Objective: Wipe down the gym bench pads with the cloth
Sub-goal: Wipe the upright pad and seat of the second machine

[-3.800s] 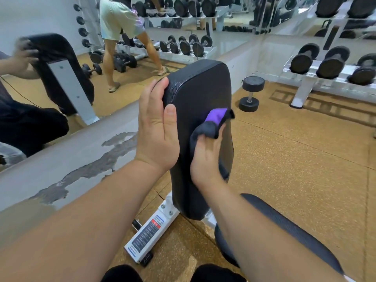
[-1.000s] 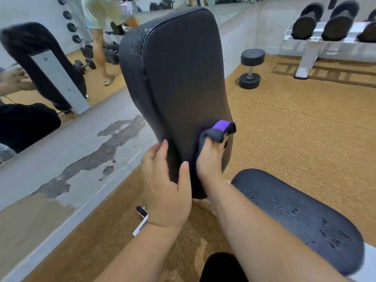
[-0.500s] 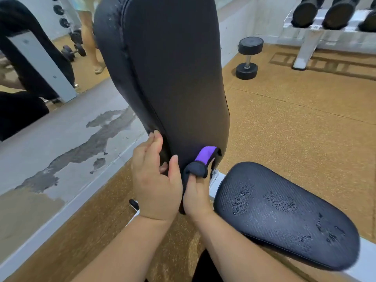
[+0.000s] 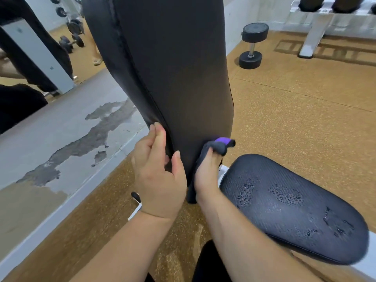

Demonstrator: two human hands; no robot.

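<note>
The black back pad [image 4: 173,68] of the gym bench stands nearly upright in the middle of the view. My left hand [image 4: 158,169] holds its lower left edge, fingers on the side seam and thumb on the front face. My right hand [image 4: 207,176] grips a dark grey cloth with a purple patch [image 4: 220,145] and presses it against the pad's bottom right corner. The black seat pad [image 4: 295,210] lies flat at lower right, with water droplets on its textured surface.
A mirror wall [image 4: 40,58] runs along the left above a grey ledge with peeling paint [image 4: 71,139]. One dumbbell [image 4: 252,47] stands on end on the cork-coloured floor behind the bench. A white dumbbell rack [image 4: 317,23] is at the far right.
Both hands slid down the back pad from mid height to its bottom edge, the cloth staying against the pad. My head moved closer and lower, so the pad now fills more of the view.
</note>
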